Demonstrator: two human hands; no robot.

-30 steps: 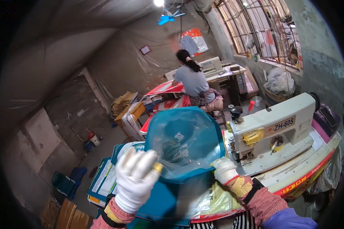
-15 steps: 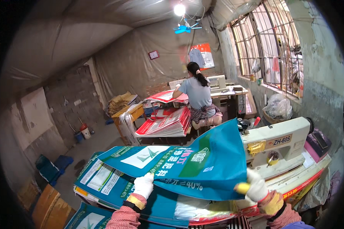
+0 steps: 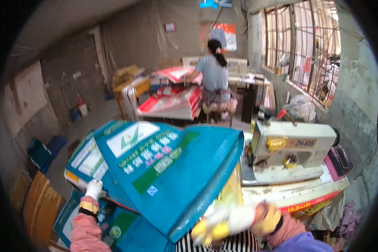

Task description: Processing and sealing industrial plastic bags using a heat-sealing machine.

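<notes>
A large teal printed sack (image 3: 189, 168) lies slanted over a stack of similar sacks (image 3: 86, 155), its right side bent upward in a curve. My left hand (image 3: 95, 190), in a white glove, is closed on the near left edge of a sack in the stack. My right hand (image 3: 224, 222), in a white glove with yellow fingertips, is just right of the top sack's near corner. Motion smears its fingers, so I cannot tell whether they touch the sack. More teal sacks (image 3: 130, 235) lie lower, near my left forearm.
A white sewing machine (image 3: 292, 151) stands on a worktable (image 3: 277, 195) at right. Ahead, a person (image 3: 215, 75) sits beside stacks of red and white sacks (image 3: 172, 103). A wooden piece of furniture (image 3: 42, 201) is at lower left. A barred window (image 3: 298, 46) is at right.
The top sack has swung down and left, turning its near corner toward me. My left hand has moved left; my right hand has come down and left from beside the machine. The view has tilted downward.
</notes>
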